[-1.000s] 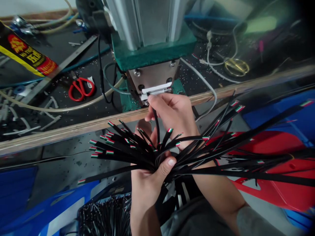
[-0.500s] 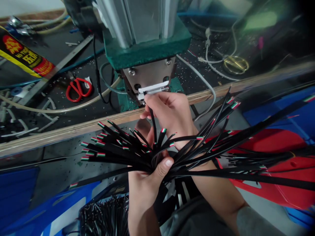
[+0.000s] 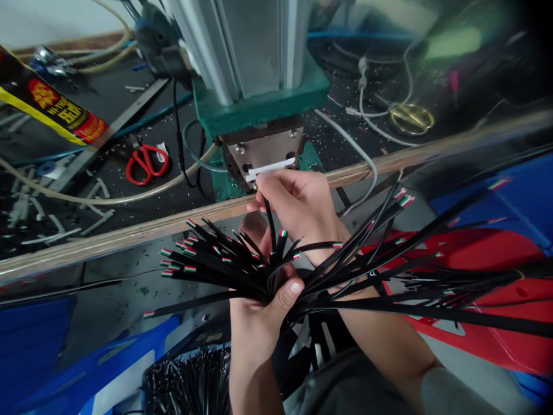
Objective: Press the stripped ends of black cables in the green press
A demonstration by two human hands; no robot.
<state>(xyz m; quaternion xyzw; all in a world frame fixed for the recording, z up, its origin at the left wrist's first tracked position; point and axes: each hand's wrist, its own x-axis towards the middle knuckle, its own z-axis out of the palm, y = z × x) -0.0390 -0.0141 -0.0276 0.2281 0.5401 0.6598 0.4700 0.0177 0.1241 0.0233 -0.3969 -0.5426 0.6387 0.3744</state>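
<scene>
My left hand (image 3: pixel 259 317) is closed around a thick bundle of black cables (image 3: pixel 246 276), its thumb lying across the front. The cable ends fan out both ways, showing red, white and green wires at their tips. Above it, my right hand (image 3: pixel 298 199) pinches a single black cable (image 3: pixel 269 216) that bends up out of the bundle. Those fingertips are right at the white-edged slot (image 3: pixel 272 168) in the metal plate of a green press machine (image 3: pixel 263 104). Whether the cable's tip sits inside the slot is hidden by the fingers.
Red-handled scissors (image 3: pixel 147 164), a black and yellow package (image 3: pixel 54 104) and white tube scraps (image 3: pixel 56 225) lie on the bench left of the machine. A wooden edge (image 3: pixel 129 233) runs along its front. A red stool (image 3: pixel 488 323) stands at right; a box of black cables (image 3: pixel 188 380) sits below.
The view has shifted a little, so the machine and bench appear slightly lower and further right. Both hands keep their grips, with the right fingertips still at the slot.
</scene>
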